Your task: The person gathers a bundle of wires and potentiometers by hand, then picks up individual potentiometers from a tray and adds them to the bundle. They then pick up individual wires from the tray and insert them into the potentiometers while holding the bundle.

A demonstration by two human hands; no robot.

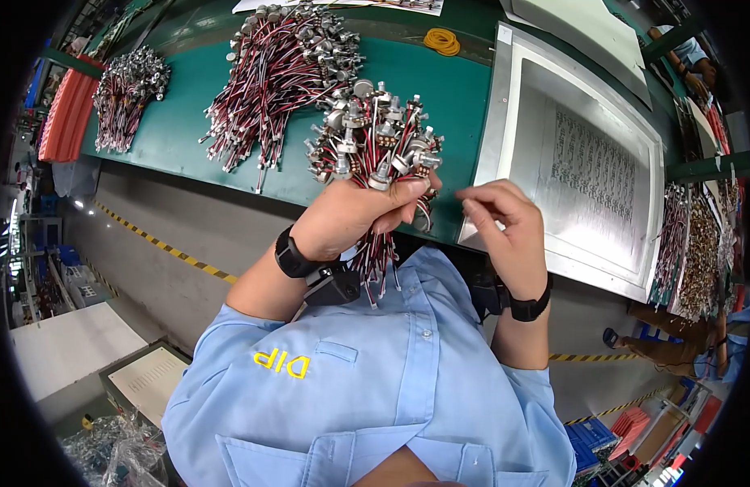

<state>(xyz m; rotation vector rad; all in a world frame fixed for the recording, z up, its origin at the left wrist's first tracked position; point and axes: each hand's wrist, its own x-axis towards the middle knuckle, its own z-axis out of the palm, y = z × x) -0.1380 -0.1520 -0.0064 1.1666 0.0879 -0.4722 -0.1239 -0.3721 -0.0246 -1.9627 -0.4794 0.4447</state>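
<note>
My left hand [350, 213] is closed around the wires of a bundle of wired potentiometers [381, 144]. Their metal bodies and shafts fan out above my fist, while red, black and white leads with small white plugs hang below it. To the right of the bundle is my right hand [509, 231], raised by the table's front edge. Its fingers are bent, with thumb and forefinger slightly apart and nothing visible between them. Beyond my left hand, a large heap of similar wired potentiometers [269, 89] lies on the green table [188, 97].
A smaller pile of wired parts [131, 89] lies at the far left, beside stacked red trays [66, 114]. On the right sits a metal-framed panel [573, 162]. Yellow rubber bands [441, 41] lie at the back. More wired parts [691, 252] hang at far right, near other people.
</note>
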